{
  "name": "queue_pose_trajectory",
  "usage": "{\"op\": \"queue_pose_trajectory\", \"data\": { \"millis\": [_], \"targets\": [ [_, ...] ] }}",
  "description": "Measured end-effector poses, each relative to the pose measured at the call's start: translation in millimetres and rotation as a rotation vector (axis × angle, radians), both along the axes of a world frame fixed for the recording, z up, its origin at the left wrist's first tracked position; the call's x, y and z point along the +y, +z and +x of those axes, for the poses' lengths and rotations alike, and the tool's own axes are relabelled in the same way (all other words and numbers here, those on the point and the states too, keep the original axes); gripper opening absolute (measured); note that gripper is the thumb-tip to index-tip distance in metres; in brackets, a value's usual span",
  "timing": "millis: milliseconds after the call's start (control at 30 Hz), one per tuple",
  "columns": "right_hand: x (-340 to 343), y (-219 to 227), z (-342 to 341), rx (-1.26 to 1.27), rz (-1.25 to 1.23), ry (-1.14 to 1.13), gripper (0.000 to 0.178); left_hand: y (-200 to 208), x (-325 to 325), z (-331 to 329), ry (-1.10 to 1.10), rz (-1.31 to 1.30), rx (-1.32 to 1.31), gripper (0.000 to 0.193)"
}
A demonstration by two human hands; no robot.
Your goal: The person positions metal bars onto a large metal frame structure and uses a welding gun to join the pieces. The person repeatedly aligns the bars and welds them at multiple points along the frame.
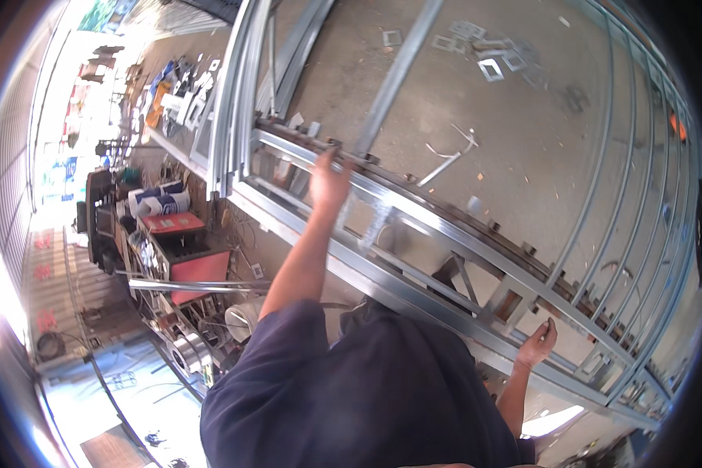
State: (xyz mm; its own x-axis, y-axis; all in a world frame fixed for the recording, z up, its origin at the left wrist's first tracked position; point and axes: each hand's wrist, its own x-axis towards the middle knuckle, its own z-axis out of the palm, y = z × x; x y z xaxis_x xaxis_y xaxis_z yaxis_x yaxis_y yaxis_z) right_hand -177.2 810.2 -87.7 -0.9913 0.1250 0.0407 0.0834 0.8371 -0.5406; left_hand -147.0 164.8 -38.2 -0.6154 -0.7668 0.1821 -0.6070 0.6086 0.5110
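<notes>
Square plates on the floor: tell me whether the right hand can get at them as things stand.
Probably not: the long metal rail runs between the right hand and the plates, which look well beyond its reach.

spreads grey-brown, dusty and stained as a floor (538, 168), flecked with small pale scraps. carries, toward the top, a loose cluster of flat square plates (482, 71), some with square holes, some overlapping. bears a pale bent strip (442, 169) farther down. holds, off to the left, a heap of white, blue and yellow pieces (171, 101), perhaps sheets or bags, too blurred to tell. supports, as a long rusty beam (460, 218), small dark blocks (529, 249) spaced along its length.
</notes>
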Motion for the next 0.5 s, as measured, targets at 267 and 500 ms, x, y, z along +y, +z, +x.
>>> {"op": "queue_pose_trajectory", "data": {
  "millis": [267, 500],
  "targets": [
    [-211, 34, 19, 0.027, -0.159, 0.162, 0.027, 7, -228, 141, 0.542, 0.010, -0.511, 0.097],
    [-395, 59, 65, -0.117, -0.336, 0.405, 0.023, -9, -269, 163, 0.302, 0.021, -0.558, 0.096]
  ]
}}
